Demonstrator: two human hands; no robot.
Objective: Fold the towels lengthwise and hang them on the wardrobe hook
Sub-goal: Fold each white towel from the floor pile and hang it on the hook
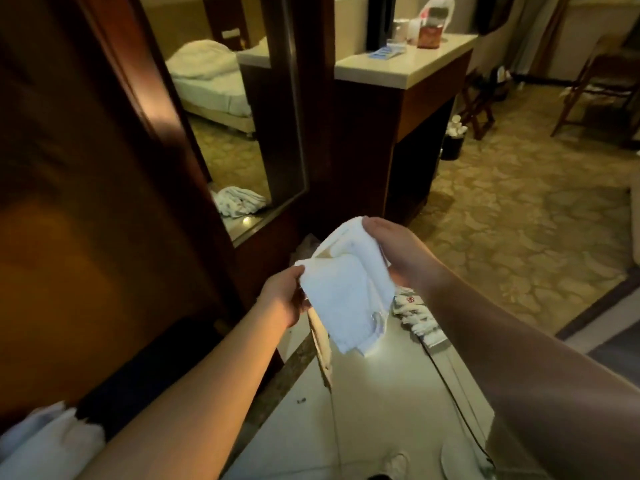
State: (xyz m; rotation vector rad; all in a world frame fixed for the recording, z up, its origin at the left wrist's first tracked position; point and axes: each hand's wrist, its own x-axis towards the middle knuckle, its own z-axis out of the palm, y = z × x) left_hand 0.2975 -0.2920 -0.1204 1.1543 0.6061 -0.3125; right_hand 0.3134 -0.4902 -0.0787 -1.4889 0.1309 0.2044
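- A white towel point(349, 289) hung folded between both hands, just below the middle of the view.
- The left hand point(282, 299) pinched its edge at nine o'clock, fingers curled onto the cloth; the right hand point(391, 247) gripped the top corner at one o'clock.
- A dark wooden wardrobe door point(86, 202) stood close at nine o'clock, with a mirror panel point(225, 109) past it at eleven.
- A counter point(405, 69) carrying bottles and a bag blocked twelve o'clock.
- More towels point(417, 315) lay heaped on the pale floor right beneath the right wrist; another white bundle point(45, 445) sat at seven o'clock.
- Patterned carpet point(519, 220) opened wide toward three o'clock, a black bin point(452, 143) at its far edge.
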